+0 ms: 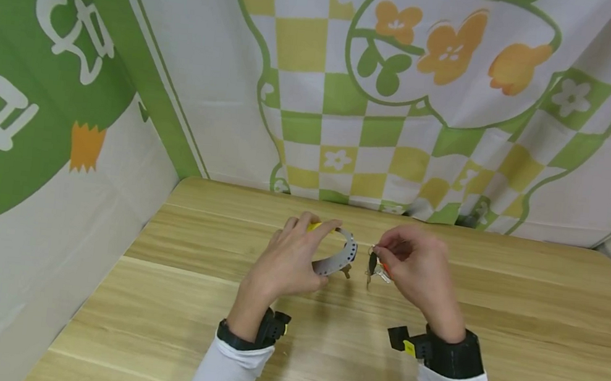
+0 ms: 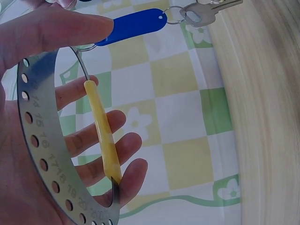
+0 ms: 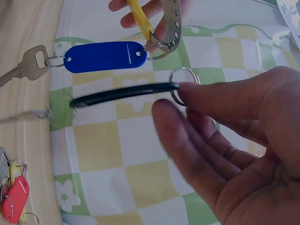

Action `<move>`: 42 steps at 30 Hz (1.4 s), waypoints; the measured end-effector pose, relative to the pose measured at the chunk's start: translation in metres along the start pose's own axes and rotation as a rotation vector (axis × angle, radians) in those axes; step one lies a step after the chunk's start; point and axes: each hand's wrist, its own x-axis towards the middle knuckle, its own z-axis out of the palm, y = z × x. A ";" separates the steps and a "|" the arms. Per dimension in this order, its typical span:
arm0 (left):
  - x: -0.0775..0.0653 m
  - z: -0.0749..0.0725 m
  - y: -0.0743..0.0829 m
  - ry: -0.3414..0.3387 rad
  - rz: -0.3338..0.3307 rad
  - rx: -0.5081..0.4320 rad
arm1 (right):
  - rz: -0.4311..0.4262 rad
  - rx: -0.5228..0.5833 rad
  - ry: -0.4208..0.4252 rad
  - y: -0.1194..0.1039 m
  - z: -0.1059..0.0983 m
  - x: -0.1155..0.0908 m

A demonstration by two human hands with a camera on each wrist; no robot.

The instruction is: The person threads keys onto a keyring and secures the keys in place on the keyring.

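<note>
My left hand [image 1: 288, 257] holds a large metal key ring [image 1: 341, 260] with numbered holes and a yellow handle [image 2: 101, 131]. Its fingers lie behind the handle, and the thumb is on the opposite side. From the large ring hangs a blue key tag [image 3: 105, 57] with a key [image 2: 201, 15] on its far end. Just to the right, my right hand [image 1: 419, 266] pinches the small split ring [image 3: 184, 69] of a dark key tag [image 3: 122, 95] between thumb and finger. This tag is seen edge-on in the right wrist view, its key blurred.
A heap of tagged keys, among them a red key tag [image 3: 17, 199], lies on the wooden table [image 1: 525, 338] below my right hand. A patterned curtain [image 1: 379, 130] hangs along the table's back edge, with a green and white cloth [image 1: 131, 197] at the left.
</note>
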 end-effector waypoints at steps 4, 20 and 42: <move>0.000 -0.001 0.000 0.001 -0.003 0.003 | -0.001 0.011 -0.032 -0.002 0.001 0.001; 0.001 -0.001 0.002 0.001 0.004 0.003 | 0.123 0.061 -0.164 -0.007 0.004 0.002; 0.001 0.000 0.007 -0.010 -0.002 0.035 | 0.292 0.247 -0.239 -0.013 0.007 0.002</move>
